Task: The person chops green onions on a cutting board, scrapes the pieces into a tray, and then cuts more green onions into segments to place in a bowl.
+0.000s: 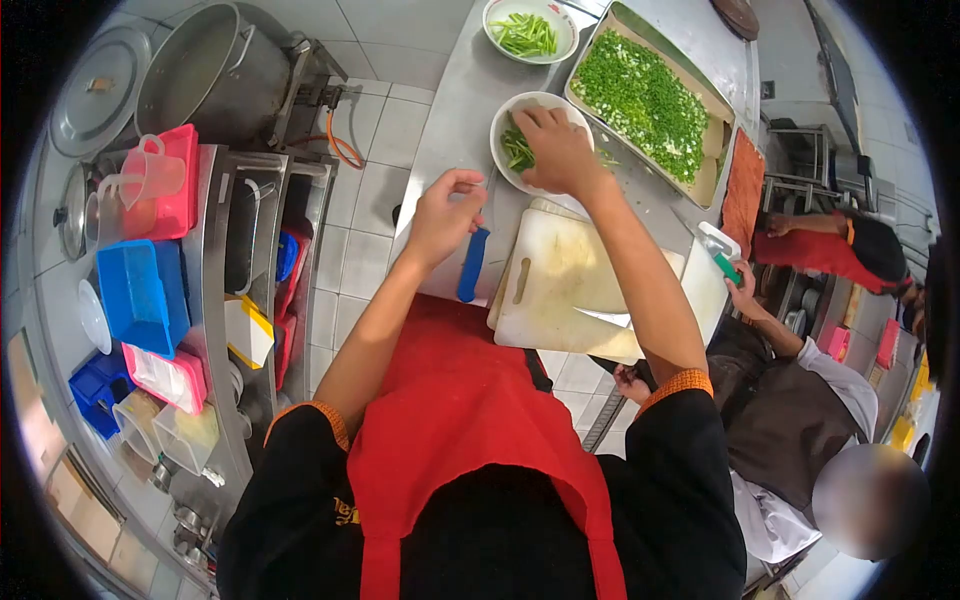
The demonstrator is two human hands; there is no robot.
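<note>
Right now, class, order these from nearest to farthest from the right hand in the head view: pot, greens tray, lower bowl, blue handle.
1. Lower bowl: directly under the right hand, fingers inside.
2. Greens tray: just to its right.
3. Blue handle: to its left, closer to the body.
4. Pot: far left, beyond the table.
</note>
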